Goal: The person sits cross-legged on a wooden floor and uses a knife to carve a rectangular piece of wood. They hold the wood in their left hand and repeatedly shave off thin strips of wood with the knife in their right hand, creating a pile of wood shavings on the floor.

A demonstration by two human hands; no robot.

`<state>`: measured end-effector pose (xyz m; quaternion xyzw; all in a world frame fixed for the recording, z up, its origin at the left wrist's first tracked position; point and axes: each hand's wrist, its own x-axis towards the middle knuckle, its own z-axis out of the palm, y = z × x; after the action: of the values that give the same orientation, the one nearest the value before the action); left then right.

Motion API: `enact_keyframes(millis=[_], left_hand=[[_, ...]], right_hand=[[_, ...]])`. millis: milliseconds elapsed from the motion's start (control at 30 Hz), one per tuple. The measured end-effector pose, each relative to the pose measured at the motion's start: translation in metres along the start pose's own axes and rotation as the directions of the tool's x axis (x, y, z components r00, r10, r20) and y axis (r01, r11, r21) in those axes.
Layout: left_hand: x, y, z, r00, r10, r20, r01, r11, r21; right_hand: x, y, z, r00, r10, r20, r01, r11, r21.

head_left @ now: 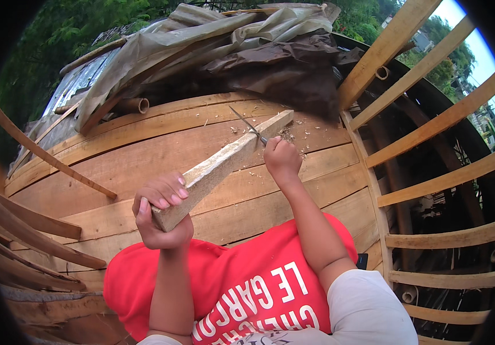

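Observation:
A long squared length of wood (223,159) slants away from me over the plank floor, from near left to far right. My left hand (163,207) is closed round its near end, thumb underneath and fingers on top. Toward the far end, my right hand (282,156) grips the handle of a knife (245,123) with a thin dark blade. That blade lies across the wood, its tip pointing up and left. Pale shavings (285,133) are scattered beside the far end. My fingers hide most of the knife's handle.
Red cloth (270,253) covers my lap. Wooden slats (431,241) line the right side, and curved wooden pieces (34,247) stand at the left. Beyond the plank floor (115,164) hang grey and dark plastic sheets (282,63). A bamboo pole end (143,106) juts out there.

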<state>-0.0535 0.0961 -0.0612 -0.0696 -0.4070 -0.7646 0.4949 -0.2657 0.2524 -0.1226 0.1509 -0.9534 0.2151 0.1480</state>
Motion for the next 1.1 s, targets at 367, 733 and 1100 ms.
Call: enact_keyframes(millis=[367,733,1100], left_hand=[[0.001,0.003,-0.002,0.999,0.003,0.041,-0.003,1.000,-0.008],[0.005,0.011,-0.006,0.999,0.011,-0.040,-0.013,0.999,-0.044],[0.008,0.017,-0.005,0.999,-0.032,0.002,0.032,0.997,-0.066]], right_hand=[[-0.028,-0.022,-0.008,0.997,-0.063,0.049,0.061,0.997,0.036],[-0.045,-0.031,-0.003,0.961,-0.275,0.021,0.272,0.957,0.101],[-0.005,0.012,0.003,0.999,0.048,-0.019,-0.049,0.998,-0.036]])
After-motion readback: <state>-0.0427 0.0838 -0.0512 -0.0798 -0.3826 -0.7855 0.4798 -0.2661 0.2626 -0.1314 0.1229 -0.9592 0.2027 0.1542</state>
